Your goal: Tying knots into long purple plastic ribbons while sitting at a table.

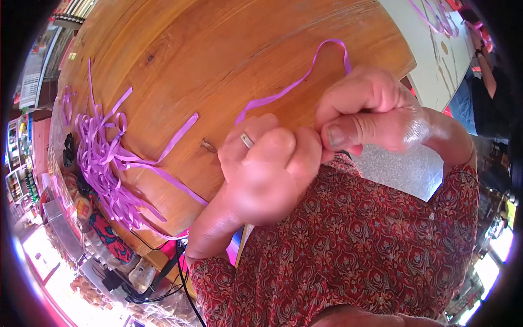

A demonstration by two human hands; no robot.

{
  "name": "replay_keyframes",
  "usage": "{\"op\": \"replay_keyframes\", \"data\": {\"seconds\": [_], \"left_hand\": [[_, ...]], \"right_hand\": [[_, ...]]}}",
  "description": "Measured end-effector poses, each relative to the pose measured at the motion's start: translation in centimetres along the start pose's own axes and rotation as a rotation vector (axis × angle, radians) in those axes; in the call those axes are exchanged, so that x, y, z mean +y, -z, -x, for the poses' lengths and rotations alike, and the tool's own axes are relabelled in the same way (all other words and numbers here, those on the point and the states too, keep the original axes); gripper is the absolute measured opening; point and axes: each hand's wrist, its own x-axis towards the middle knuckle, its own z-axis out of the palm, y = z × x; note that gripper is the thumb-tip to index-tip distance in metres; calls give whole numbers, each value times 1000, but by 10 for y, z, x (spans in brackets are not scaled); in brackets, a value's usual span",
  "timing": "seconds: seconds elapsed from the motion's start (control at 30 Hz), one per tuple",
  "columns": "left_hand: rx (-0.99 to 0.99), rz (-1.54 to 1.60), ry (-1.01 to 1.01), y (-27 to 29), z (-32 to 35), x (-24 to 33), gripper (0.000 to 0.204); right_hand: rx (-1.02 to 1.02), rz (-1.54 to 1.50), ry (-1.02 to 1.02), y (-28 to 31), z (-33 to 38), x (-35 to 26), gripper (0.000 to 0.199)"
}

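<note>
Closely worked ribbon, both hands at the table's near edge

Ribbon [267, 101]: purple, narrow, looping over the right half of the table [218, 43], one side running to each hand. Left hand [267, 169], ring [247, 140] on, is at the table's near edge, fist curled in, back up. Right hand [370, 109] sits just right of it, by the table's right corner, thumb folded down against the curled index. Both grips look closed on ribbon; hands meet at the tips. Actual pinch hidden, so can't tell knot, fold or plain hold.

Doing it well, my call: pinch flat with the tips, close to the working spot; left steadies, right makes the small adjustments. Even pull, no jerks, since thin ribbon likely creases or slips. Mind twists in the loop; straighten before tightening. Turning the wrists a bit would show the pinch.

Pile [101, 147] on the table's left side is tangled. One strand [174, 181] runs from it toward the left forearm [212, 223]; can't tell if it joins the held piece. Leave slack there, or a tug could drag the heap.
</note>
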Motion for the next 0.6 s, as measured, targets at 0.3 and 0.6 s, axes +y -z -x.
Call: {"op": "replay_keyframes", "data": {"seconds": [0.3, 0.6], "left_hand": [[121, 351, 509, -2, 0, -13, 7], [122, 426, 831, 8, -5, -7, 7]], "right_hand": [[90, 57, -97, 8, -26, -13, 25], [157, 595, 380, 9, -20, -10, 29]]}}
